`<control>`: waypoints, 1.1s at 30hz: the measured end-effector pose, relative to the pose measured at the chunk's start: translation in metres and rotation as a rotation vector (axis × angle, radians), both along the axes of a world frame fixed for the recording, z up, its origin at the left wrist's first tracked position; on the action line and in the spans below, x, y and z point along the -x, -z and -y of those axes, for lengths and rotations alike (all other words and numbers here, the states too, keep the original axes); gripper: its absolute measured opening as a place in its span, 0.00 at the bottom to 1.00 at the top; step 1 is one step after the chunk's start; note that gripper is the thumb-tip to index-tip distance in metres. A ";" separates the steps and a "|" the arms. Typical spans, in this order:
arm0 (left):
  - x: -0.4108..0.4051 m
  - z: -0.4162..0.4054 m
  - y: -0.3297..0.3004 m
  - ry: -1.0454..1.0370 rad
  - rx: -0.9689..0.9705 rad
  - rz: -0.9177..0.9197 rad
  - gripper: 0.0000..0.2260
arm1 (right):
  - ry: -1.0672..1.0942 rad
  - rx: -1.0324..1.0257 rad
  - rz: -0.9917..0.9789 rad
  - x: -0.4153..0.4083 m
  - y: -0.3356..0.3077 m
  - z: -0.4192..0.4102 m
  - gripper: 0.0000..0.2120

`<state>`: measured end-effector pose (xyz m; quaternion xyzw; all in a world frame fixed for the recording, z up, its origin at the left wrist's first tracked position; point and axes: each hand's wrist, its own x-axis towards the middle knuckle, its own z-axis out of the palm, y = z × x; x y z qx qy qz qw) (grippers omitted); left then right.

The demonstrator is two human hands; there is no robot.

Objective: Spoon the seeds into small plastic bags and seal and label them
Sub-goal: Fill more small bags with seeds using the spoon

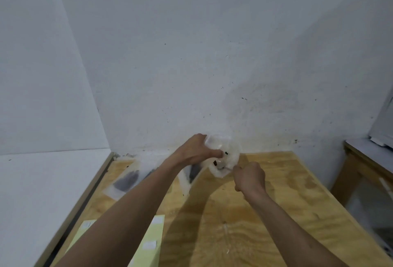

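arms: two, bare to past elbows | sleeves: none visible | hands (197, 149): bare, ungloved

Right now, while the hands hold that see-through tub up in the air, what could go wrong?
1. The left hand tips the clear tub above the wooden table. The few dark seeds left inside might slide out and scatter.
2. The right hand grips a thin spoon poked into the tub. A quick flick could fling seeds away.
3. Filled bags lie right under the left arm; lowering it might knock them.
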<state>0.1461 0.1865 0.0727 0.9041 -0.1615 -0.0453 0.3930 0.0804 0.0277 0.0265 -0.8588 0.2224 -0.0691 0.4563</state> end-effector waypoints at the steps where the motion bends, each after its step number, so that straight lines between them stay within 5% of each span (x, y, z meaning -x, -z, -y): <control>1: -0.001 0.005 -0.006 0.003 -0.005 -0.012 0.11 | 0.016 -0.049 -0.013 -0.001 0.000 -0.001 0.17; 5: -0.008 0.019 -0.013 0.010 -0.016 -0.046 0.23 | 0.053 -0.194 -0.029 0.000 0.008 -0.005 0.13; 14: -0.011 0.019 -0.014 0.006 -0.138 -0.056 0.28 | 0.132 -0.570 -0.108 0.004 0.006 -0.006 0.08; 23: -0.004 -0.023 0.001 -0.040 -0.037 -0.111 0.20 | 0.105 -0.528 -0.015 0.000 -0.011 0.011 0.11; 28: -0.004 -0.035 0.013 -0.059 -0.006 -0.119 0.28 | 0.044 -0.399 0.024 0.004 -0.028 0.020 0.13; 33: 0.007 -0.040 0.015 -0.025 0.071 -0.097 0.12 | 0.000 -0.242 0.053 0.005 -0.051 0.031 0.14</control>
